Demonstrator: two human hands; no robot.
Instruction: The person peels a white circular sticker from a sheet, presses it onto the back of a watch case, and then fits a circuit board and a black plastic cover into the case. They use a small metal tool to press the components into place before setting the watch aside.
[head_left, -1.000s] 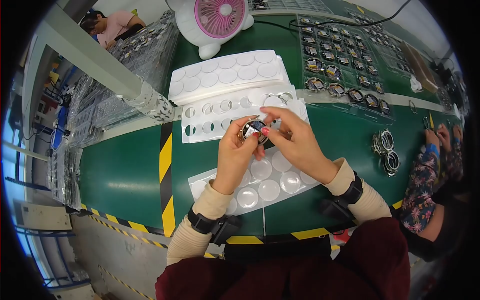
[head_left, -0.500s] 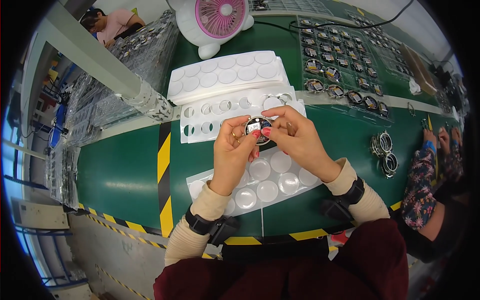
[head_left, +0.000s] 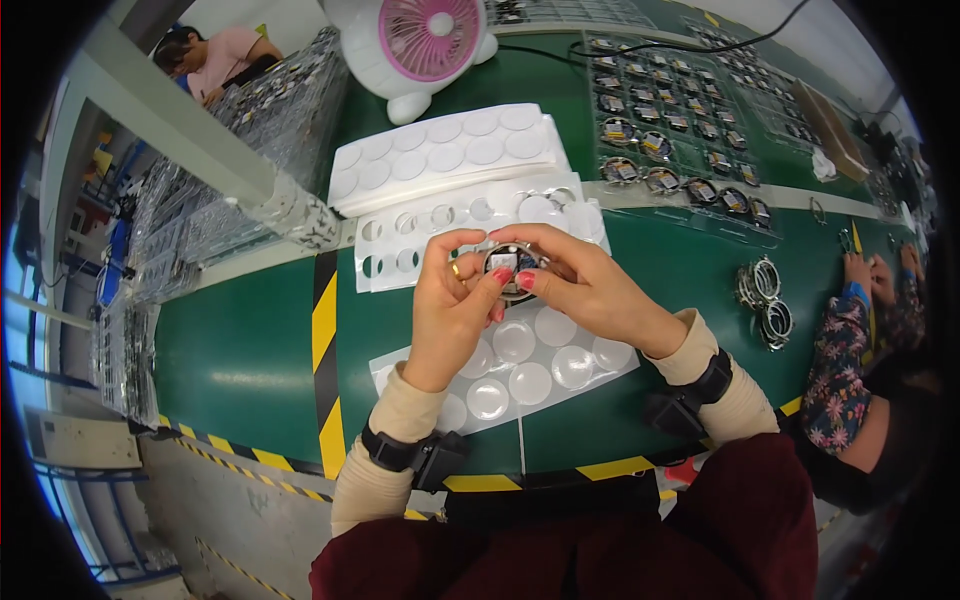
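Observation:
Between my two hands is a round metal-rimmed electronic module point(head_left: 512, 262), its inner face with a pale square part turned up toward me. My left hand point(head_left: 452, 310) grips its left edge, with the thumb on the near side. On the right edge, my right hand point(head_left: 590, 288) is closed, its thumb on the face and its index finger along the far rim. Below the hands lies a sheet of round white stickers point(head_left: 530, 383). Just beyond them is a white backing sheet point(head_left: 384, 222) with cut-out circles, and a stack of round-sticker sheets point(head_left: 430, 150) sits behind it.
A white fan with a pink grille point(head_left: 432, 38) stands at the back. Clear trays of round modules point(head_left: 660, 148) fill the back right. Several metal rings point(head_left: 765, 300) lie at the right, near a co-worker's sleeve point(head_left: 838, 345). A pale post point(head_left: 200, 130) rises at the left.
Both hands still hold the module. The thumbs have moved slightly lower on its face, and the whole view has shifted a little.

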